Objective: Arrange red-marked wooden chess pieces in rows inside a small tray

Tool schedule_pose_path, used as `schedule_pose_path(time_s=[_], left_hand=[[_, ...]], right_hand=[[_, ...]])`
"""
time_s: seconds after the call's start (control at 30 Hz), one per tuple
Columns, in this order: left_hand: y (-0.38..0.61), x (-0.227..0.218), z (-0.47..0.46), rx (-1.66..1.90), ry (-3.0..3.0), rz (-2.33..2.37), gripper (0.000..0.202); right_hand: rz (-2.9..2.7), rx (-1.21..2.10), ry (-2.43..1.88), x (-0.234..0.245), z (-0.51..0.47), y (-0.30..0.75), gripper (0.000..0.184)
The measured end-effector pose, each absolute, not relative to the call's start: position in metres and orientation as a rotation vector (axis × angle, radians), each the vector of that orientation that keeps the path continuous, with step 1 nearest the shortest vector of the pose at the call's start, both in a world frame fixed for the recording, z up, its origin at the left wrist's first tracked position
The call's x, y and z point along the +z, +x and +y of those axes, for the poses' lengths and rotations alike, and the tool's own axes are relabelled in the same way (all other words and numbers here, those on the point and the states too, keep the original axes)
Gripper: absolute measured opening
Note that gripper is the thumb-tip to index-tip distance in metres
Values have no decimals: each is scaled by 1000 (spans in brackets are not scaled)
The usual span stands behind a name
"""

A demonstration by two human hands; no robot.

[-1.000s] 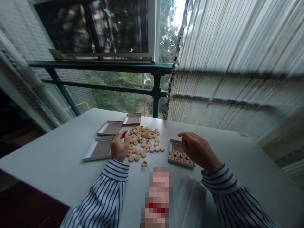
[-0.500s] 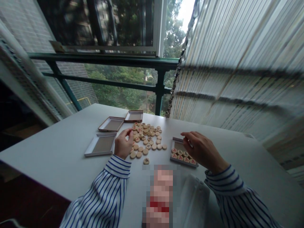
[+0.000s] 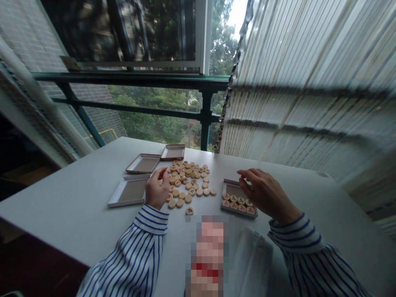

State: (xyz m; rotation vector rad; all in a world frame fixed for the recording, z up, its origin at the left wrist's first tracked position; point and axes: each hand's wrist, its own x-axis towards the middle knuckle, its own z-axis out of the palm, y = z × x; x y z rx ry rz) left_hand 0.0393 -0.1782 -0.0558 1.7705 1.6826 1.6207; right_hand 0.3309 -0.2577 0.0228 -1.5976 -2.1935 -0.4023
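Note:
Several round wooden game pieces with red and dark marks lie loose on the white table. My left hand rests at the pile's left edge, fingers curled in a pinch; what they hold is too small to make out. My right hand hovers over a small tray that carries a row of red-marked pieces along its near side. Its fingers are bent and close together above the tray's far part. One piece lies apart, nearer to me.
Three shallow trays lie left of the pile: a white one and two brown-rimmed ones. A green railing and a window stand behind the table. Striped blinds hang at the right.
My left hand has shifted slightly back toward the pile's near left side. My right hand stays over the small tray with only small finger movement. The view has swayed a little.

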Motion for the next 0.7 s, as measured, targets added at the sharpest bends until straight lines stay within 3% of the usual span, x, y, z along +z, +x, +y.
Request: schedule_pose_path(time_s=[0.47,0.7], left_hand=[[34,-22,-159,1481,1890,1534,30],[34,-27,-139,1661,1799,1448,30]], right_hand=[[-2214,-389,-1649,22,-259,331,27],[-2239,-412,-1634,18,-259,329,26]])
